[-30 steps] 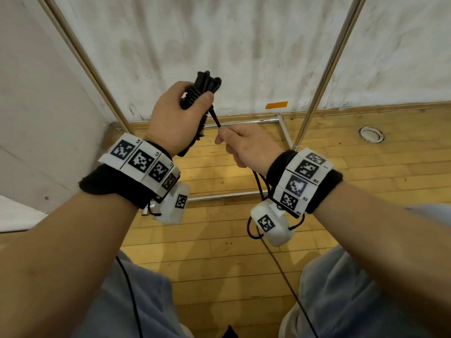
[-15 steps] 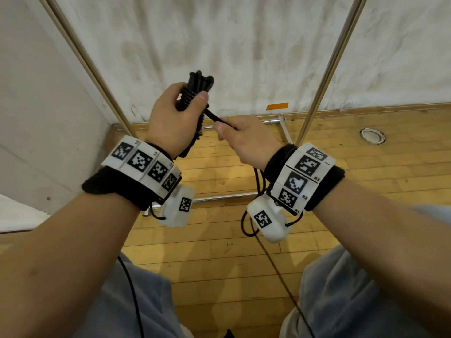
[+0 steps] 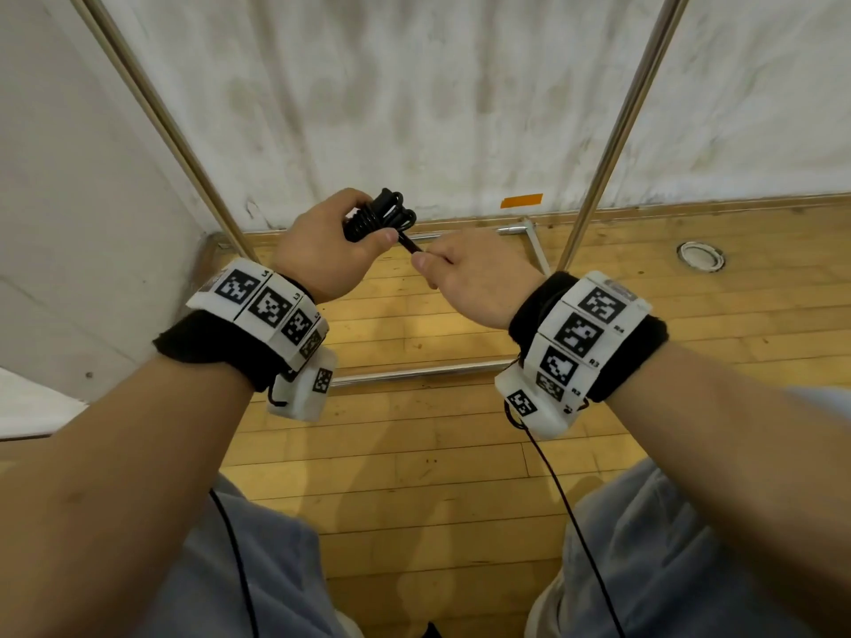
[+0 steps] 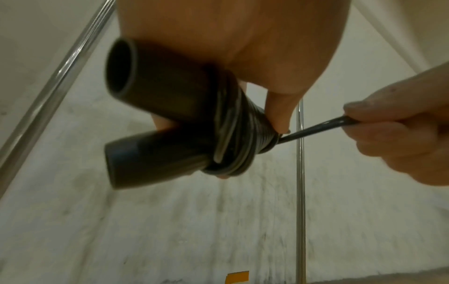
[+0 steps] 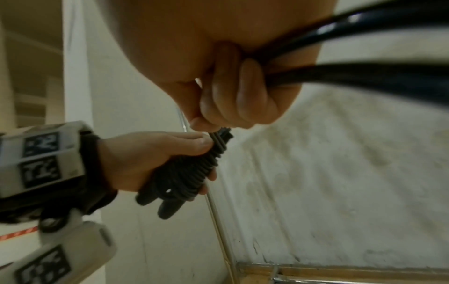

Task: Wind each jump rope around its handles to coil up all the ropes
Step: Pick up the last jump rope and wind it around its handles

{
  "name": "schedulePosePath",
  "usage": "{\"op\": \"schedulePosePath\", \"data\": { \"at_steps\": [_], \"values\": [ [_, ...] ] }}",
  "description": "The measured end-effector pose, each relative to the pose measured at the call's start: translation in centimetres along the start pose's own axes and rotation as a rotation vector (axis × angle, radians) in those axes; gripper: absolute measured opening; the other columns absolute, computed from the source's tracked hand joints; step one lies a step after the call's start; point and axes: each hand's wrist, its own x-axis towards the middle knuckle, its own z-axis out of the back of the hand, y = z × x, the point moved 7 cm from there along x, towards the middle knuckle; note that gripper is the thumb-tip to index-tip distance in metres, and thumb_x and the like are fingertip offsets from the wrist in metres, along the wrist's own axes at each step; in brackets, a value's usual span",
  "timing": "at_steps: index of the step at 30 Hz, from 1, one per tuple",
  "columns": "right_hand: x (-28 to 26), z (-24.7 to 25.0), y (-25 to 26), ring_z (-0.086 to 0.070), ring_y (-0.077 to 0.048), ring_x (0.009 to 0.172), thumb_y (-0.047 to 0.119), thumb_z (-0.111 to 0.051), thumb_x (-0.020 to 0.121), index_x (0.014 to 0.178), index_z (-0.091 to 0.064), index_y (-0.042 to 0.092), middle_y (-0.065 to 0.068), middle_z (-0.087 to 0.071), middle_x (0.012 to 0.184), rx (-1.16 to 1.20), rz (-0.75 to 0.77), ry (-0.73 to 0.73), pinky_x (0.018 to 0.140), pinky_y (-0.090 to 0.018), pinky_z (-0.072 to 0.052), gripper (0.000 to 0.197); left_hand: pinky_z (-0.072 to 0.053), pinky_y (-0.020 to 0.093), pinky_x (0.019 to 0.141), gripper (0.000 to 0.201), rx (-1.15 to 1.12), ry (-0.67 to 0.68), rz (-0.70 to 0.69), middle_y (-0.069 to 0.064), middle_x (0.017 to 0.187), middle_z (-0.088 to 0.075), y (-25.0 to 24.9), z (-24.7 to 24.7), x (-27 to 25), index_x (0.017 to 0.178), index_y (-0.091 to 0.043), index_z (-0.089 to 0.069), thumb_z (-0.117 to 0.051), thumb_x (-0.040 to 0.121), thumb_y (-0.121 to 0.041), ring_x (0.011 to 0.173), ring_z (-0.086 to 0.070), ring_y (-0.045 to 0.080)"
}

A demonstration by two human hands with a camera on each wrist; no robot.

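Observation:
My left hand (image 3: 322, 250) grips the two black handles (image 4: 155, 115) of a jump rope, held side by side at chest height. Several turns of black rope (image 4: 240, 138) are wound tightly round both handles, and my left thumb presses on the coil. A short taut stretch of rope (image 3: 409, 244) runs from the coil to my right hand (image 3: 465, 276), which pinches it just to the right. In the right wrist view the fingers (image 5: 233, 96) curl round the rope (image 5: 364, 76), and the wound handles (image 5: 184, 173) sit in the left hand beyond.
A white wall with a metal rack frame (image 3: 617, 131) stands straight ahead, its base bars (image 3: 414, 370) lying on the wooden floor (image 3: 414, 476). A round metal floor fitting (image 3: 700, 255) sits at the right. An orange tape mark (image 3: 521, 201) is on the wall's foot.
The handles have tilted and dropped slightly in my left hand. My right hand has moved round the coil and now pulls the rope out to the right, closer to the handles.

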Motion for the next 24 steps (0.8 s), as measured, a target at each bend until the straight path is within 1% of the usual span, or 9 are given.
{"op": "schedulePosePath", "data": {
  "at_steps": [3, 5, 8, 10, 11, 13, 15, 19, 24],
  "values": [
    [-0.4, -0.4, 0.8, -0.044, -0.013, 0.058, 0.032, -0.034, 0.101, 0.076, -0.056, 0.009, 0.0, -0.05, 0.065, -0.107, 0.045, 0.038, 0.051, -0.024, -0.032, 0.041, -0.053, 0.045, 0.08, 0.038, 0.092, 0.024, -0.013, -0.003, 0.091, -0.059, 0.3, -0.9, 0.1, 0.122, -0.026, -0.052, -0.061, 0.088, -0.043, 0.081, -0.062, 0.028],
    [-0.6, -0.2, 0.8, -0.045, -0.011, 0.058, 0.03, -0.033, 0.101, 0.084, -0.06, 0.009, 0.002, -0.05, 0.066, -0.129, 0.044, 0.043, 0.051, -0.022, -0.03, 0.039, -0.053, 0.044, 0.081, 0.043, 0.139, 0.076, -0.021, -0.002, 0.097, -0.061, 0.6, -1.3, 0.2, 0.128, -0.026, -0.049, -0.059, 0.09, -0.043, 0.08, -0.061, 0.026],
    [-0.7, 0.7, 0.3, -0.045, -0.01, 0.058, 0.029, -0.037, 0.1, 0.081, -0.059, 0.015, 0.006, -0.049, 0.066, -0.082, 0.04, 0.005, 0.051, -0.021, -0.031, 0.032, -0.052, 0.038, 0.075, 0.043, 0.227, 0.135, -0.009, -0.003, 0.096, -0.061, 1.0, -2.0, 0.2, 0.126, -0.025, -0.048, -0.058, 0.09, -0.045, 0.078, -0.06, 0.02],
    [-0.6, 1.0, 0.0, -0.044, -0.01, 0.057, 0.029, -0.039, 0.099, 0.079, -0.059, 0.017, 0.005, -0.05, 0.066, -0.024, 0.028, -0.01, 0.052, -0.023, -0.034, 0.03, -0.045, 0.033, 0.07, 0.039, 0.286, 0.17, -0.011, -0.008, 0.09, -0.057, 0.7, -2.8, -0.1, 0.121, -0.027, -0.05, -0.059, 0.089, -0.046, 0.078, -0.056, 0.016],
    [-0.6, 1.1, -0.1, -0.043, -0.01, 0.055, 0.029, -0.04, 0.099, 0.079, -0.059, 0.017, 0.005, -0.049, 0.063, -0.006, 0.023, -0.01, 0.051, -0.023, -0.033, 0.03, -0.042, 0.033, 0.071, 0.034, 0.318, 0.195, -0.016, -0.01, 0.088, -0.056, 0.5, -3.3, -0.3, 0.116, -0.028, -0.052, -0.059, 0.088, -0.046, 0.079, -0.055, 0.015],
    [-0.6, 1.2, -0.3, -0.04, -0.008, 0.051, 0.028, -0.042, 0.098, 0.08, -0.061, 0.016, 0.006, -0.047, 0.06, 0.015, 0.011, -0.009, 0.047, -0.019, -0.03, 0.029, -0.042, 0.037, 0.08, 0.02, 0.371, 0.26, -0.05, -0.013, 0.084, -0.058, -0.2, -4.2, -0.8, 0.102, -0.032, -0.053, -0.058, 0.088, -0.046, 0.079, -0.057, 0.014],
    [-0.5, 1.5, -0.4, -0.038, -0.007, 0.049, 0.025, -0.043, 0.098, 0.077, -0.061, 0.013, 0.006, -0.045, 0.059, 0.04, 0.006, -0.03, 0.042, -0.012, -0.031, 0.03, -0.046, 0.035, 0.077, 0.015, 0.387, 0.301, -0.102, -0.013, 0.083, -0.061, -0.9, -4.7, -1.3, 0.096, -0.037, -0.056, -0.06, 0.086, -0.046, 0.081, -0.06, 0.013],
    [-0.3, 2.9, -1.2, -0.036, -0.007, 0.047, 0.024, -0.042, 0.098, 0.073, -0.058, 0.006, 0.006, -0.039, 0.055, 0.081, -0.052, -0.179, 0.044, -0.008, -0.033, 0.035, -0.052, 0.039, 0.075, 0.028, 0.348, 0.317, -0.182, -0.016, 0.092, -0.066, -2.3, -5.2, -2.3, 0.108, -0.042, -0.057, -0.063, 0.081, -0.051, 0.086, -0.06, 0.013],
    [-0.1, 3.8, -2.0, -0.041, -0.003, 0.038, 0.029, -0.045, 0.097, 0.072, -0.061, 0.004, 0.005, -0.038, 0.048, 0.128, -0.094, -0.267, 0.041, -0.009, -0.031, 0.039, -0.05, 0.031, 0.059, 0.05, 0.275, 0.217, -0.27, -0.015, 0.069, -0.063, -4.3, -4.2, -3.3, 0.099, -0.039, -0.062, -0.052, 0.067, -0.076, 0.065, -0.059, 0.005]
  ]
}}
